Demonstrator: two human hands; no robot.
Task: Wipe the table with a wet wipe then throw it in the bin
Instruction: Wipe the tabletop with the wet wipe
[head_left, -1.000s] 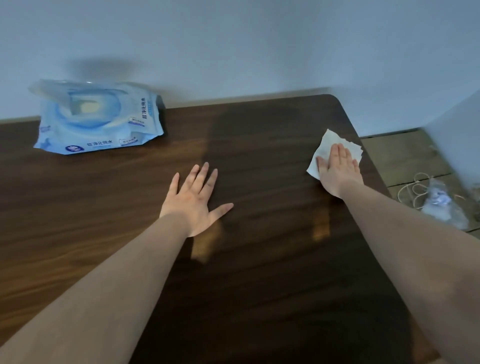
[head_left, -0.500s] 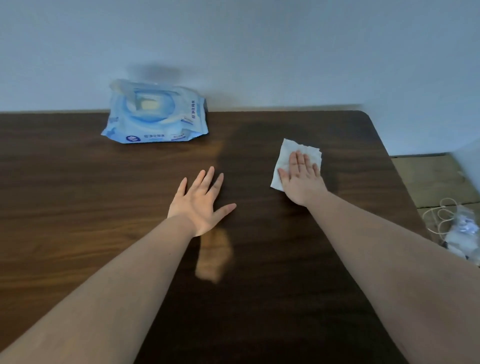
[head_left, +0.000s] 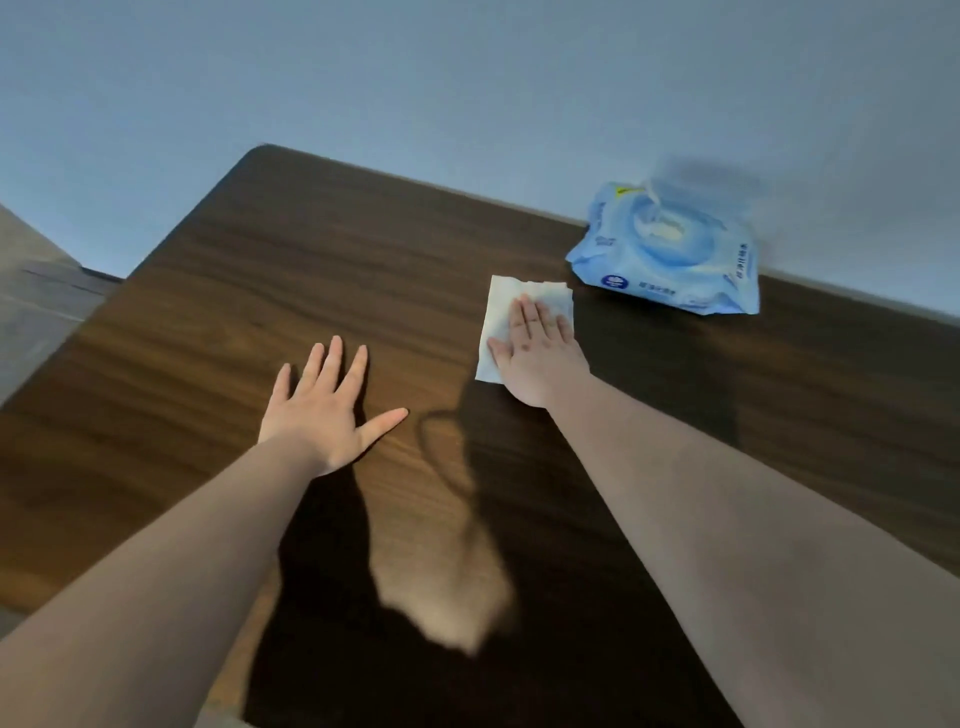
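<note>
The white wet wipe (head_left: 524, 317) lies spread flat on the dark wooden table (head_left: 311, 270), a little toward the person from the blue pack of wipes (head_left: 670, 260). The right hand (head_left: 537, 353) presses down on the wipe with its palm flat and its fingers straight and close together; the wipe's far edge and left edge show past the fingers, while its near right part is covered by the hand. The left hand (head_left: 324, 410) rests palm down on the bare wood, to the left of the wipe and apart from it, fingers spread wide and thumb pointing toward the wipe, gripping nothing. The pack of wipes sits at the table's far edge, close against the pale wall (head_left: 467, 78), and just beyond the wipe to its right. Its top flap seems to stand open, though that part is blurred. A strip of floor (head_left: 36, 306) shows past the table's left edge.
</note>
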